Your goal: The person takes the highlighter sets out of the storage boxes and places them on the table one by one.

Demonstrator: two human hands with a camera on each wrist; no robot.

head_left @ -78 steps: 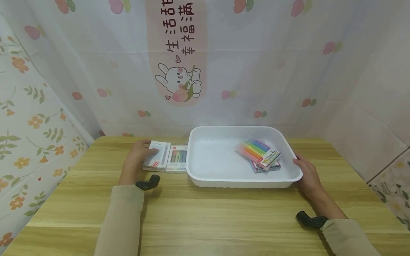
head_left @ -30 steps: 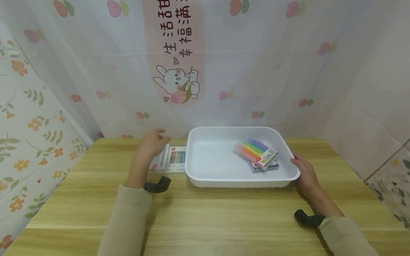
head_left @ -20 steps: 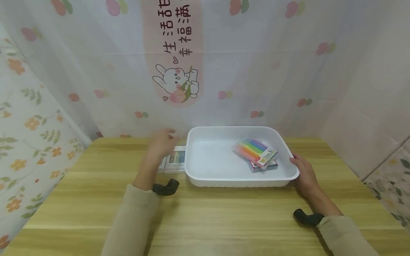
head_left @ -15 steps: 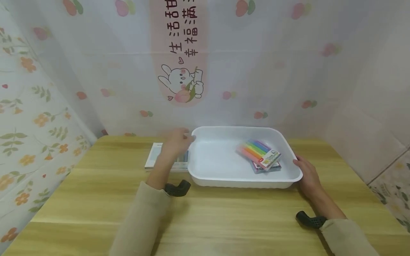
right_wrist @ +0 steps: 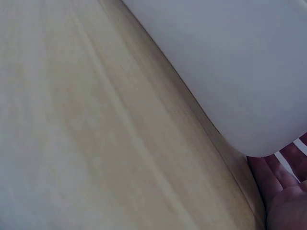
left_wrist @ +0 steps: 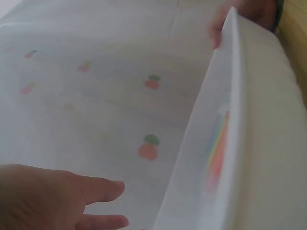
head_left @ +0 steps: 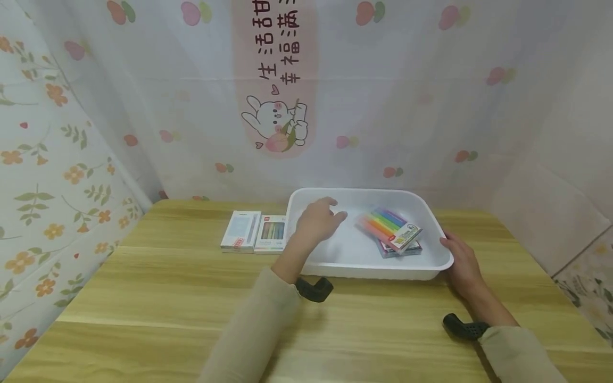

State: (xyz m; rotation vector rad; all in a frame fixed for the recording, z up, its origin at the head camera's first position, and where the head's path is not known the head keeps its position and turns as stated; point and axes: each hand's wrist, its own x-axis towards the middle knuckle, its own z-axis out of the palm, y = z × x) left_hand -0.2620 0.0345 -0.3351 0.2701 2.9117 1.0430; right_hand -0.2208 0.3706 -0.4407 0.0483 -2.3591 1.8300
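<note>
Taking twelve o'clock as straight away from the person, the left hand (head_left: 318, 221) hangs over the left half of the white tray (head_left: 373, 272), holding nothing, its thumb and forefinger parted by a moderate gap. The relation that matters most, I judge, is from those fingertips to the rainbow marker pack (head_left: 388, 227), which lies in the right half of the tray at about three o'clock from them, near but apart. The pack's long axis runs from ten o'clock to four, its printed card at the four o'clock end, and it rests aslant on a second, darker pack (head_left: 388, 252) that shows mostly along its five o'clock side. The right hand (head_left: 462, 263) grips the tray's end at three o'clock, thumb over the rim and fingers around the outside of the corner. Both hands are close to the marker pack, but the tray wall stands between it and the right hand, so the left has the open approach; how high the left hand is above the tray floor I cannot tell. At nine o'clock from it, outside the tray on the wooden table (head_left: 143, 298), a coloured-stick box (head_left: 272, 232) and a white box (head_left: 241, 231) lie side by side.
</note>
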